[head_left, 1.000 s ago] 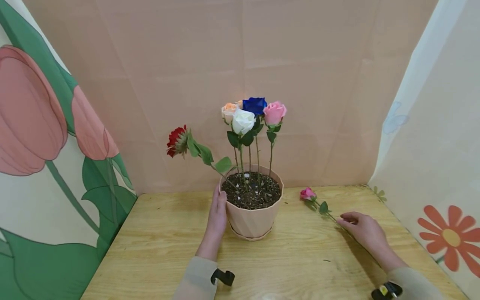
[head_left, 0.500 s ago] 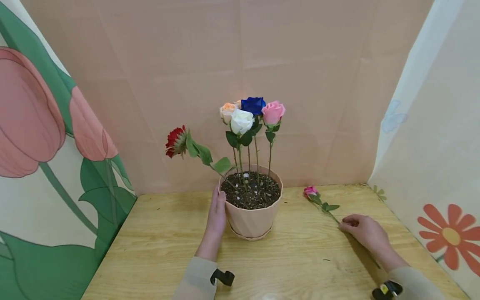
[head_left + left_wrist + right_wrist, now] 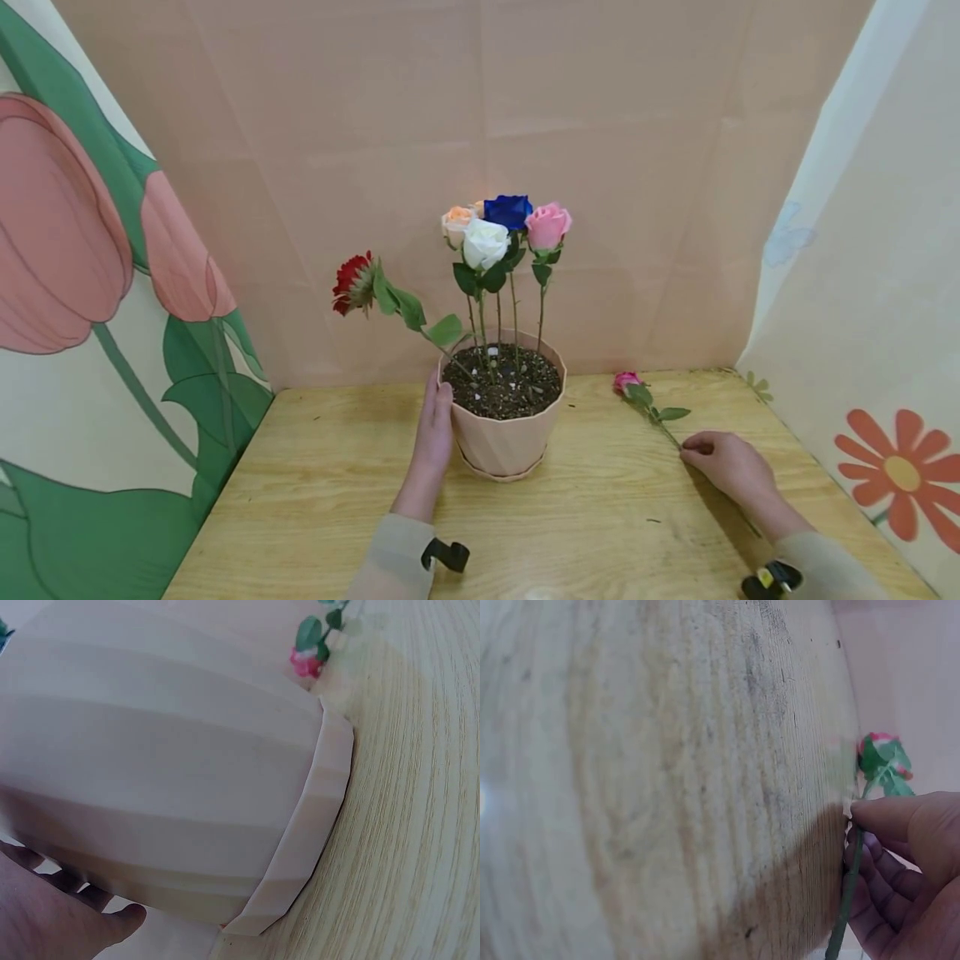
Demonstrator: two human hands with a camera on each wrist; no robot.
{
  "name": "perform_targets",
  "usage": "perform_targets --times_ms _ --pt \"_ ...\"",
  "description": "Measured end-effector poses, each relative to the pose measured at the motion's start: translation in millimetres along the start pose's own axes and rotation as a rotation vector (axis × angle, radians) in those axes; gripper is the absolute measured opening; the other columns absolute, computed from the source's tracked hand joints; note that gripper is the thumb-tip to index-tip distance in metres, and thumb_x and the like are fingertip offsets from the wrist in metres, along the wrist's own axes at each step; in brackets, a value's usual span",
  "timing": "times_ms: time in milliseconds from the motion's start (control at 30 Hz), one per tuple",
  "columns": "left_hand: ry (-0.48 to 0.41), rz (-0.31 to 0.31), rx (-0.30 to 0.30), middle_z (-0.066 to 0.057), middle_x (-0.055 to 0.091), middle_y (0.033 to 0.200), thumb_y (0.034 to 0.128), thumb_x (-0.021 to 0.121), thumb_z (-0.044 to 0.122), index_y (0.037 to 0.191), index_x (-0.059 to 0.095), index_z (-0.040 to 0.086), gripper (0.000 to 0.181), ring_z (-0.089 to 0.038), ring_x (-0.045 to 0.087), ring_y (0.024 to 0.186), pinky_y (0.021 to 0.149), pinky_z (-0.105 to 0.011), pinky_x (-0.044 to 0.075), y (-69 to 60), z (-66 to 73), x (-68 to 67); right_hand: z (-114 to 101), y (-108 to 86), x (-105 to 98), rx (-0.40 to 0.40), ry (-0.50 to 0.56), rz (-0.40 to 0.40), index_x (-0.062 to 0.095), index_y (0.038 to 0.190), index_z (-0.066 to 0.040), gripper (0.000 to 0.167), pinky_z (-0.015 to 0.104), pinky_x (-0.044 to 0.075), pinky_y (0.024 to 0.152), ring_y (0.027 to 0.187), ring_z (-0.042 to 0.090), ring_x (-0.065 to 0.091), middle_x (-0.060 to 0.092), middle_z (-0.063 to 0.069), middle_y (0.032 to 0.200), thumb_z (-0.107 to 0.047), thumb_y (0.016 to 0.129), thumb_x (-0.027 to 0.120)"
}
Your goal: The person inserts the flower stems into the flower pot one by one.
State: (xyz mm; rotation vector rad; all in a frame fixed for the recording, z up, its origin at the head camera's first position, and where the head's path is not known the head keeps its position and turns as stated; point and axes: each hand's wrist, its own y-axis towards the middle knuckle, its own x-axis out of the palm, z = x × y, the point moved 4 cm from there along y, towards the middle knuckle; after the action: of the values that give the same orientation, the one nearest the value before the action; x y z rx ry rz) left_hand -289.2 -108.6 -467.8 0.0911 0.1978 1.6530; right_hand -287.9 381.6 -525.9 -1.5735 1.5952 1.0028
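My left hand [image 3: 432,425] rests along the left side of a pale pink flowerpot [image 3: 502,442], fingers and thumb lying against its wall. In the left wrist view the pot's ribbed side [image 3: 157,742] fills most of the picture, with the hand [image 3: 56,915] at the lower left. To the right, my right hand [image 3: 731,467] pinches the green stem of a pink rose [image 3: 627,382] between thumb and fingers, low over the table. The right wrist view shows the hand [image 3: 919,862] holding the stem [image 3: 846,900], the bloom [image 3: 877,746] beyond the fingertips.
Dark soil [image 3: 510,392] fills the pot. White [image 3: 486,244], blue [image 3: 508,212], pink [image 3: 548,225] and peach roses [image 3: 456,223] stand upright in it; a red flower [image 3: 353,283] leans left. A wooden table [image 3: 322,483] lies beneath, with a pink backdrop [image 3: 360,167] behind.
The pink rose in my right hand has turned about its stem, its leaves now pointing right, and its bloom has shifted slightly right. My left hand stays on the pot.
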Motion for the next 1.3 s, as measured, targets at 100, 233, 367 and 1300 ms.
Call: perform_targets --times_ms 100,233,367,1300 --pt "-0.004 0.002 -0.009 -0.013 0.017 0.183 0.1199 0.033 0.053 0.179 0.020 0.023 0.068 -0.042 0.014 0.167 0.133 -0.068 0.010 -1.0 0.6 0.1 -0.6 -0.5 -0.5 -0.001 0.002 -0.003 0.085 0.113 -0.006 0.022 0.069 0.055 0.089 0.111 0.051 0.072 0.080 0.020 0.116 -0.024 0.103 0.077" --pt "-0.009 0.005 -0.019 -0.013 0.017 0.183 0.1197 0.034 0.053 0.179 0.020 0.023 0.068 -0.043 0.014 0.167 0.132 -0.069 0.010 -1.8 1.6 0.1 -2.2 -2.0 -4.2 0.036 0.016 -0.004 0.084 0.116 -0.003 0.027 0.064 0.057 0.086 0.107 0.048 0.073 0.080 0.022 0.117 -0.027 0.105 0.075" --pt "-0.006 0.010 -0.015 -0.014 0.017 0.183 0.1199 0.034 0.052 0.179 0.020 0.022 0.068 -0.043 0.015 0.167 0.132 -0.069 0.010 -1.8 2.0 0.0 -6.7 -3.5 -9.3 0.073 0.071 -0.009 0.080 0.123 0.002 0.035 0.054 0.058 0.080 0.100 0.041 0.073 0.078 0.025 0.119 -0.029 0.108 0.072" --pt "0.010 0.004 -0.031 -0.015 0.017 0.183 0.1199 0.032 0.053 0.179 0.017 0.025 0.067 -0.046 0.017 0.166 0.131 -0.072 0.013 -2.9 2.9 0.9 -140.1 -25.8 -64.5 -0.130 0.364 0.282 0.076 0.134 -0.002 0.039 0.017 0.060 0.069 0.086 0.002 0.075 0.081 0.016 0.114 -0.033 0.112 0.070"
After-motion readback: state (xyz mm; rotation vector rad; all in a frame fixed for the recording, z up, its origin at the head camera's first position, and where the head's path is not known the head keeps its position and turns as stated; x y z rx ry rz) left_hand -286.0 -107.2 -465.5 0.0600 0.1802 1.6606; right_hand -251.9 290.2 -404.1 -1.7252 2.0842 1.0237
